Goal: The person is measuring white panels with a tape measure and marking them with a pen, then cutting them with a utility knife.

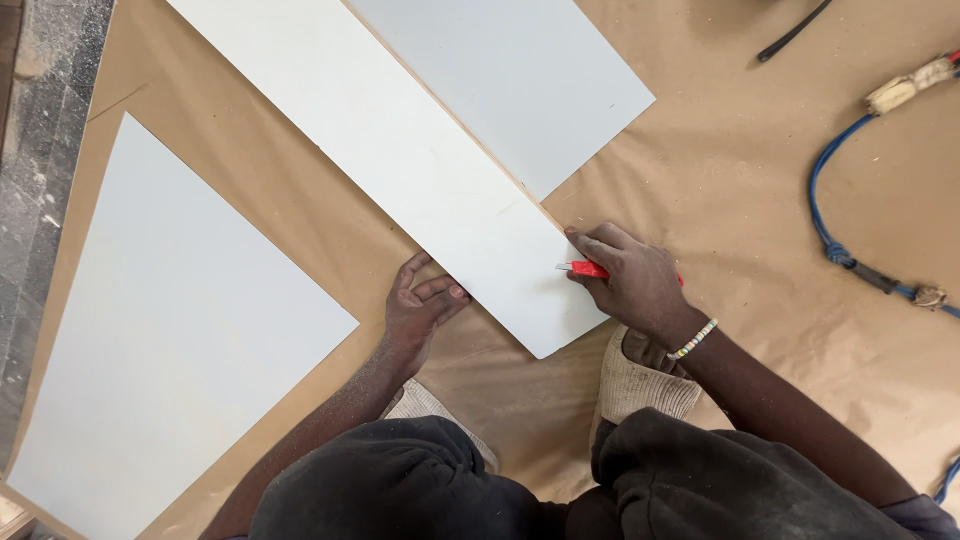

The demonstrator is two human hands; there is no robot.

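Where the right hand [632,280] closes, it grips a red utility knife [588,268], the short metal blade poking out leftward onto the long white panel [420,170], close to that panel's right edge. A beaded bracelet [694,339] of pale and coloured beads circles the wrist. The left hand [418,308] holds nothing; it lies flat and spread, fingertips pressed against the lower left edge of the same panel, palm on the brown paper [720,180].

The panel is a smooth, matte, off-white strip, straight-edged, running diagonally from the top of the view down to a square corner between the two hands. Just beside it on the right lies a second white sheet [510,80], slightly cooler in tone, with a thin tan edge showing along the seam between them. A third sheet [170,340], broad and pale, lies well apart to the left.

The paper under everything is creased and wrinkled (kraft type, dull brown). The person crouches on it in dark, dusty trousers [520,480], with one ribbed beige shoe [640,385] below the right wrist.

Far right: a blue cord [825,210] curves across the paper, knotted, one end wrapped in pale frayed tape. Far left, a strip of grey speckled floor [40,150].

No containers in view.
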